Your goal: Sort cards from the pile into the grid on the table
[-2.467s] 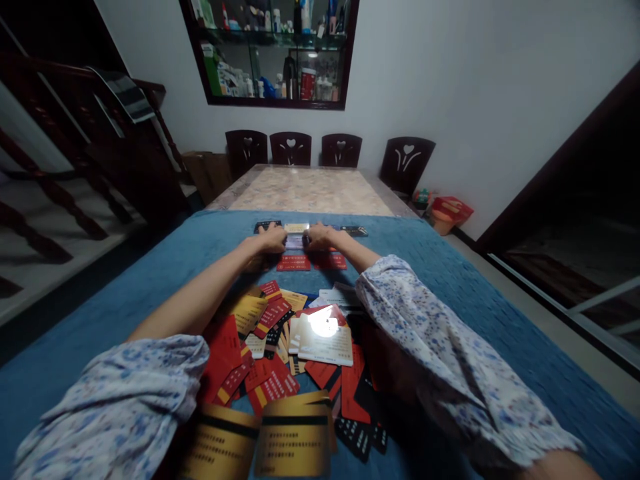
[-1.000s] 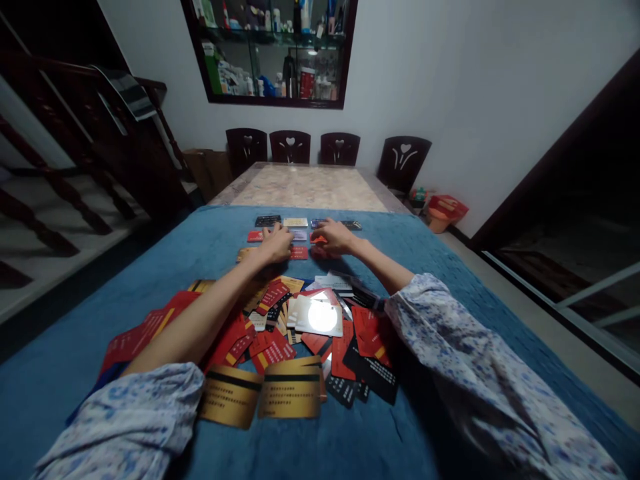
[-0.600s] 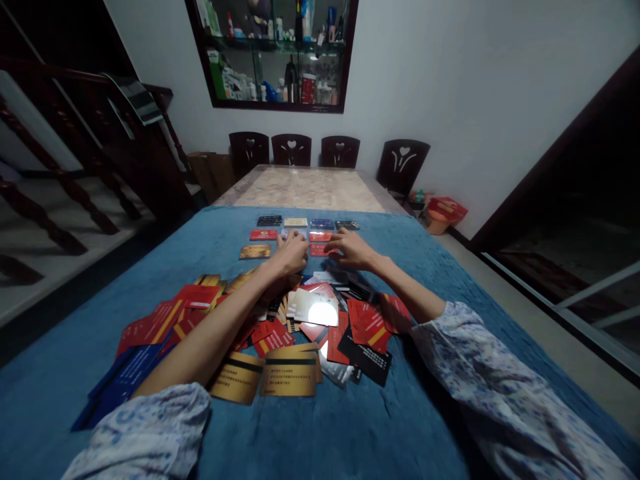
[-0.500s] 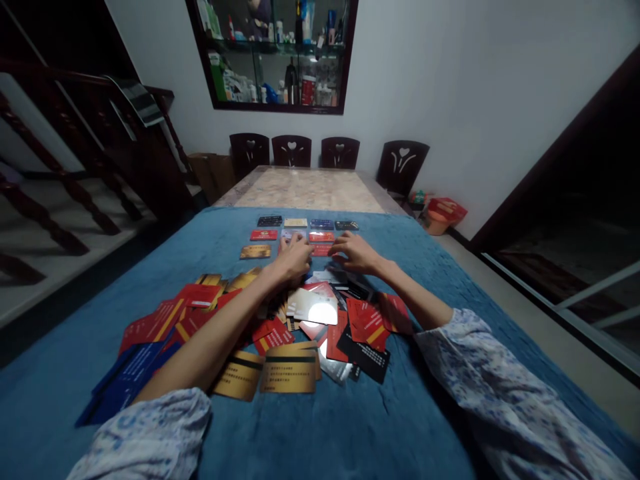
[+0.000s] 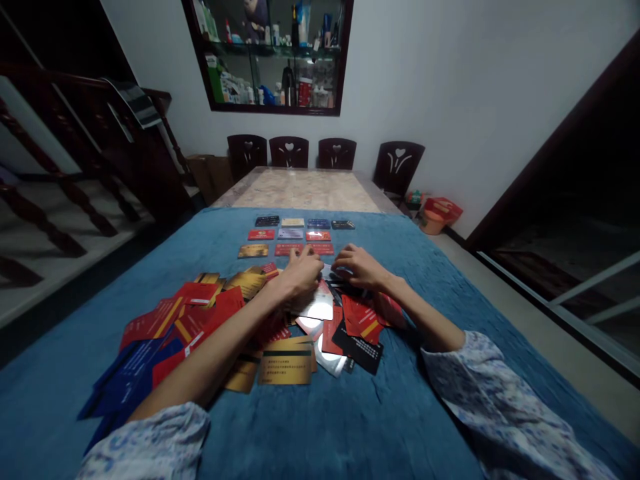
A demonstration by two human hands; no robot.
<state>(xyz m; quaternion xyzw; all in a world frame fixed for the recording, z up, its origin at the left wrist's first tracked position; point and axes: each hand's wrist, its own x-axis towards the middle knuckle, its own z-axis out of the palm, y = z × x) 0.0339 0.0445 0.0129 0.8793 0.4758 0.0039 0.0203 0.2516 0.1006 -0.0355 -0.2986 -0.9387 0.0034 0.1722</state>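
Note:
Bent over the far side of a loose heap of cards is my left hand [image 5: 303, 272], its fingers loosely curled and apart, the tips partly hidden. My right hand [image 5: 361, 267] is just right of it, fingers bent and spread, tips by a pale card [image 5: 327, 271] at the heap's back edge. Under my left hand lies a whitish card [image 5: 316, 305]. Beyond my hands, cards lie in neat rows, among them a gold card [image 5: 253, 251], a red card [image 5: 321, 249] and a lilac card [image 5: 291, 234].
Blue cards [image 5: 133, 373] fan out at left, with red cards [image 5: 153, 323] behind them. A gold card [image 5: 285, 367] and a black card [image 5: 360, 350] lie at the heap's front. Blue cloth [image 5: 400, 427] covers the near table. Chairs [image 5: 289, 153] stand beyond it.
My left hand has drawn back from the rows to the heap, uncovering the lilac card and a red card in front of it. My right hand has come slightly nearer, over the heap's back edge.

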